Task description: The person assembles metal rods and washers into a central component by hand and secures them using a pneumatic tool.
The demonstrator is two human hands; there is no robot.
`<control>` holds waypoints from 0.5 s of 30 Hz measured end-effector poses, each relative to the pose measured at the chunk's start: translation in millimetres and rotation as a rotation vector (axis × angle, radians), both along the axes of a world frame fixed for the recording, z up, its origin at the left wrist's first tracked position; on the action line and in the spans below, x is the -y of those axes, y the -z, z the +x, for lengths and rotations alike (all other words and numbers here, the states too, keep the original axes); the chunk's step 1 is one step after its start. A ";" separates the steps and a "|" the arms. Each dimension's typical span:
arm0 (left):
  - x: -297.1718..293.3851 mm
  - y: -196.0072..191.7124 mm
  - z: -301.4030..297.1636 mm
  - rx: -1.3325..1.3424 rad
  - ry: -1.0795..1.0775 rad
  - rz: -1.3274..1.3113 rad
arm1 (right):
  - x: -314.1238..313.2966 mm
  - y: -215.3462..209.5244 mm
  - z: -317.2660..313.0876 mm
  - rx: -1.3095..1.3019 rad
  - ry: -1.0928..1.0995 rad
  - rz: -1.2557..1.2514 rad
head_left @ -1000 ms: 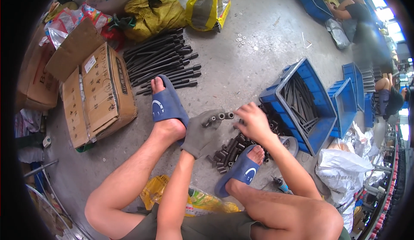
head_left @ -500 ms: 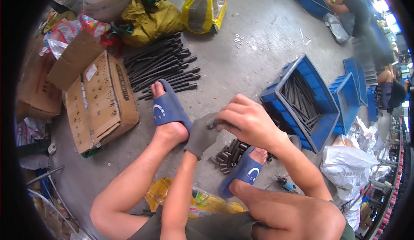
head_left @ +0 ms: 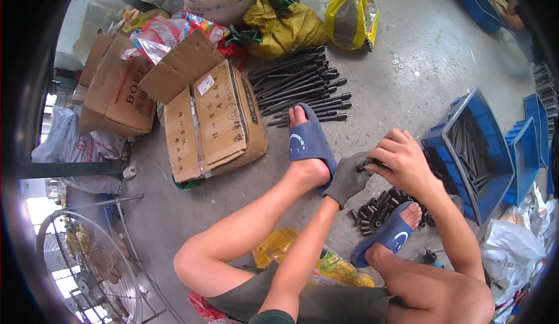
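My left hand [head_left: 347, 179], in a grey glove, is closed at the fingertips above the floor between my feet. My bare right hand [head_left: 400, 160] meets it there, its fingers pinched together. Something small and dark shows where the fingertips join, too hidden to name. Below the hands, beside my right foot, lies a heap of short black tubes [head_left: 378, 209]. Farther off, past my left foot, long black rods [head_left: 303, 85] with thicker ends lie in a pile on the floor.
To the right, a tilted blue crate [head_left: 495, 187] holds dark rods [head_left: 469, 149]; more blue crates stand behind it. A cardboard box [head_left: 212, 123] is at the left, near a fan [head_left: 87, 283]. Yellow sacks [head_left: 285, 30] stand at the back. Washers [head_left: 397, 62] dot the floor.
The view has swung left, so everything sits farther right and the fan has come into sight. Both hands stay together at the fingertips, in much the same pose.
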State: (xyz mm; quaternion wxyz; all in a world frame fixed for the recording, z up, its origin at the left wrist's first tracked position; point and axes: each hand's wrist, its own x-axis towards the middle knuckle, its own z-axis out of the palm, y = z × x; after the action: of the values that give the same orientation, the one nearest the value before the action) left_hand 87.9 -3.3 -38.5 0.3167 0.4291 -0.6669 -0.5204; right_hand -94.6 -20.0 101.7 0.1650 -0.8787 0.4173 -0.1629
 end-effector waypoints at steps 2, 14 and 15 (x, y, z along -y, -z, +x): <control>3.0 2.0 1.6 0.046 -0.016 0.042 | -15.6 26.7 13.5 0.008 0.175 -0.107; 3.4 -61.3 -9.7 -0.332 -0.182 0.165 | -63.8 12.6 -13.4 0.582 0.454 0.083; 1.8 -51.5 -12.2 -0.353 -0.205 0.125 | -78.0 20.4 -32.8 0.582 0.578 -0.029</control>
State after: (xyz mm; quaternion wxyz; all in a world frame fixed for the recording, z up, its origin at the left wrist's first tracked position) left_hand 75.7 -5.0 13.0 0.4526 0.4158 -0.5203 -0.5929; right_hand -127.4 58.0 81.3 0.2113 -0.6448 0.5805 -0.4501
